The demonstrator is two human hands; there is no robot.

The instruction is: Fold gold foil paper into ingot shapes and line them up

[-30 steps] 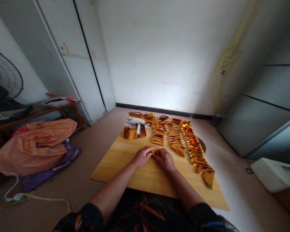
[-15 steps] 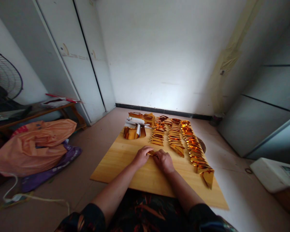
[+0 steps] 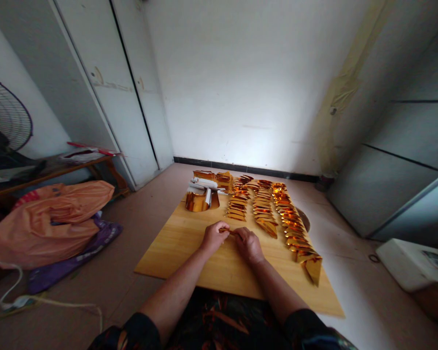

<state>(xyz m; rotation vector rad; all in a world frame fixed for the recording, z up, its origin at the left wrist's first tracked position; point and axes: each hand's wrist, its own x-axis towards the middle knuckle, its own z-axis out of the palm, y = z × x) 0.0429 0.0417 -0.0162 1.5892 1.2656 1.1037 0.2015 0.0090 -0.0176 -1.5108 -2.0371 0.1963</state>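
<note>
Both bare forearms reach forward from dark patterned sleeves and converge toward the middle. The left hand [image 3: 213, 236] lies knuckles up, fingers curled under into a tight pinching grip, thumb toward the right. The right hand [image 3: 248, 244] sits just beside it, also back upward, fingers bent down, its fingertips meeting those of the left. Wrists are low and straight

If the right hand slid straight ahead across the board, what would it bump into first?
Probably the small gold foil piece pinched between the right hand and left hand; past it, likely the nearest row of folded gold pieces, though depth is unclear.
</note>
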